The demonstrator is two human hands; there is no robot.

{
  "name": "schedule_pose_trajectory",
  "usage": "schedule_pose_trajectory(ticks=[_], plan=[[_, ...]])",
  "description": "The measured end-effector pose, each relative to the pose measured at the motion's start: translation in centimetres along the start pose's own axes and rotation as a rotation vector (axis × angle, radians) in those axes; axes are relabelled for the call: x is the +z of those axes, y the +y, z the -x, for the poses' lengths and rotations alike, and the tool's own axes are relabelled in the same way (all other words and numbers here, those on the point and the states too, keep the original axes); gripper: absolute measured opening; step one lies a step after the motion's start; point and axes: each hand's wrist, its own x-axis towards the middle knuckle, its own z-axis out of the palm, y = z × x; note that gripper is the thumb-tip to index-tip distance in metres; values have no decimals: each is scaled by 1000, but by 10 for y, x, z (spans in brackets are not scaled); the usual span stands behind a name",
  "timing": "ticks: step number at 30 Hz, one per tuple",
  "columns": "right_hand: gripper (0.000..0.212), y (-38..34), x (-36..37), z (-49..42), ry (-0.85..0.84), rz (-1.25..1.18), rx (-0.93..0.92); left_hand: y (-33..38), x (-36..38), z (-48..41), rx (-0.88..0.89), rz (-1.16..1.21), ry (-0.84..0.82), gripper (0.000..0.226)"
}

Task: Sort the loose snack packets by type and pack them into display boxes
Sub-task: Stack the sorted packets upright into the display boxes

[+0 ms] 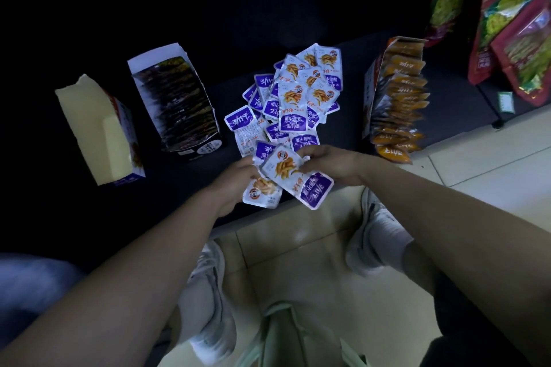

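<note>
Black table (167,182) over pale tile floor (298,259). Purple heap (298,92) lies between boxes (179,101); red bags (507,24) hang right. Left hand (235,185) and right hand (331,164) pinch packets (293,179) at the edge.

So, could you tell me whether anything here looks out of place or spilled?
Yes: the orange packets bulge out of their display box on the right, with some slipping out its near end.

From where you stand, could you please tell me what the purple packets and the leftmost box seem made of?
Purple packets: probably glossy plastic or foil film; they glint and crinkle. Leftmost box: likely matte cardboard; plain pale face, creased flap.
</note>
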Motion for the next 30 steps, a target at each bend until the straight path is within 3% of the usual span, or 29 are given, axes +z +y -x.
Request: schedule_pose_trajectory(ticks=[5, 9, 12, 14, 16, 18, 21, 23, 25, 28, 30], plan=[[26, -3, 3, 1, -13, 379, -75, -1, -4, 4, 2, -32, -70, 28], [33, -9, 10, -2, 92, 348, -142, -8, -4, 5, 103, -122, -27, 17], [52, -4, 5, -3, 83, 194, 7, -8, -7, 1, 112, -65, 41, 18], [39, 6, 5, -5, 34, 139, 76, -7, -11, 0, 60, -47, 35, 23], [19, 12, 7, -8, 89, 129, 12, -9, -15, -1, 0, -113, -27, 29], [18, 11, 10, -11, 135, 123, -48, -11, -14, 0, -35, -160, -88, 26], [20, 5, 21, -12, 58, 198, -74, -12, -6, 3, -56, -82, -121, 18], [21, 3, 28, -15, 46, 169, -108, -14, -2, 1, -6, -120, -80, 19], [24, 3, 31, -25, 138, 74, -139, -15, -2, -2, 42, -140, 25, 11], [38, 8, 25, -43, 475, 382, -205, -18, -10, -9, 28, -118, 211, 12], [54, 12, 25, -49, 472, 612, -220, -23, -19, -13, 4, -108, 287, 16]])
